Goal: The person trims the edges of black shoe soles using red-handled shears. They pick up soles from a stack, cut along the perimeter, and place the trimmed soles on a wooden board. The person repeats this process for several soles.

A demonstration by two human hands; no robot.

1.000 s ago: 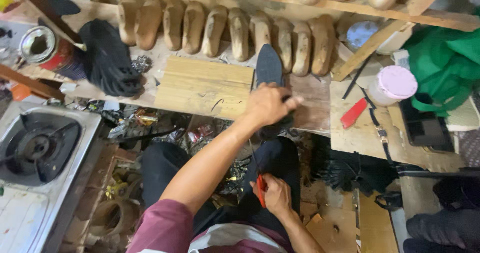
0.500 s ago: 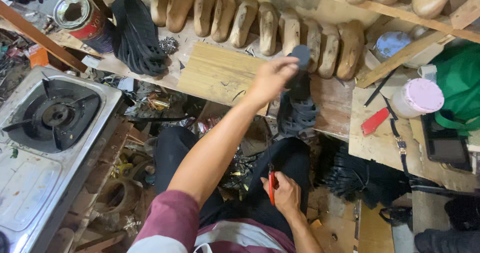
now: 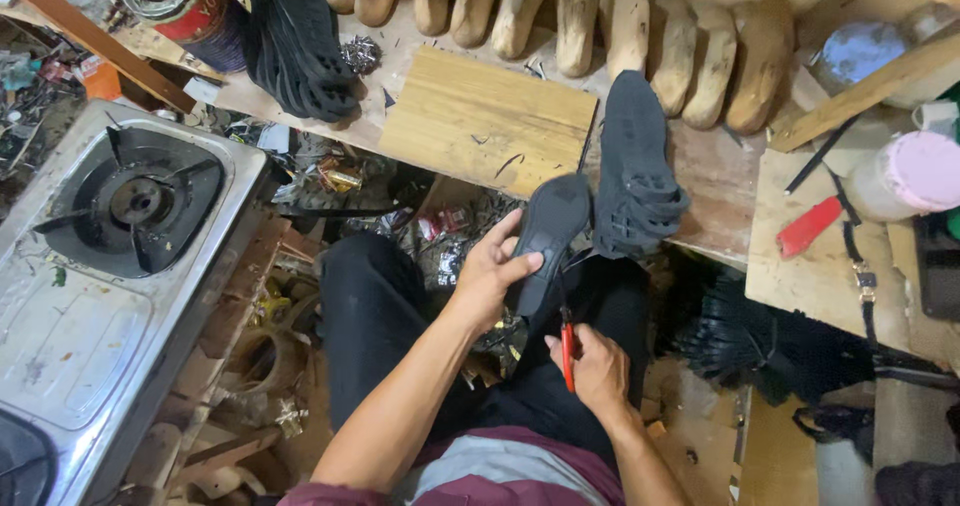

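Note:
My left hand (image 3: 492, 271) grips a black shoe sole (image 3: 549, 231) and holds it above my lap, just in front of the workbench edge. My right hand (image 3: 598, 371) rests on my thigh and is closed around a small red-handled tool (image 3: 567, 351) that points up toward the sole. A pile of black soles (image 3: 635, 171) lies on the bench right behind the held one. A light wooden board (image 3: 485, 121) sits on the bench to the left of that pile.
A row of wooden shoe lasts (image 3: 600, 26) lines the back of the bench. Another stack of black soles (image 3: 295, 41) and a red tin can (image 3: 180, 1) stand at upper left. A gas stove (image 3: 110, 236) is at left. A pink-lidded jar (image 3: 915, 176) and red cutter (image 3: 808, 228) sit at right.
My left hand has pulled back from the pile on the bench and now holds one black sole over my lap. My right hand stays on my thigh with the red tool.

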